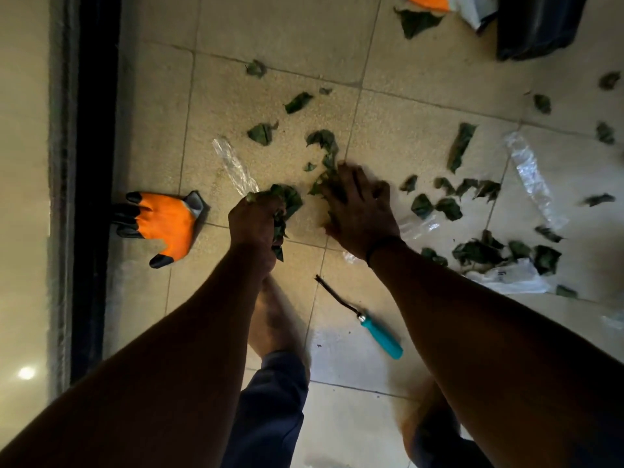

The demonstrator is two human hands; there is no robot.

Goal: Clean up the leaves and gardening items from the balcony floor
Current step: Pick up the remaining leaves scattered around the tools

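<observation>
Beige tiles [422, 62] carry scattered leaves [472, 251]; left hand [253, 224] clutches leaves, right hand [358, 211] presses spread.

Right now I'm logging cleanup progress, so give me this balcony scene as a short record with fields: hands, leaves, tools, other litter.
left hand: left hand grips a bunch of leaves
right hand: right hand, fingers spread, presses on leaves on the tiled floor
loose leaves: many still scattered, densest at right
tools: teal-handled tool lying near the feet, untouched
gloves: orange glove at left by the dark frame; another orange one at top edge
plastic: clear wrappers, white bag
container: dark bin, top right
</observation>
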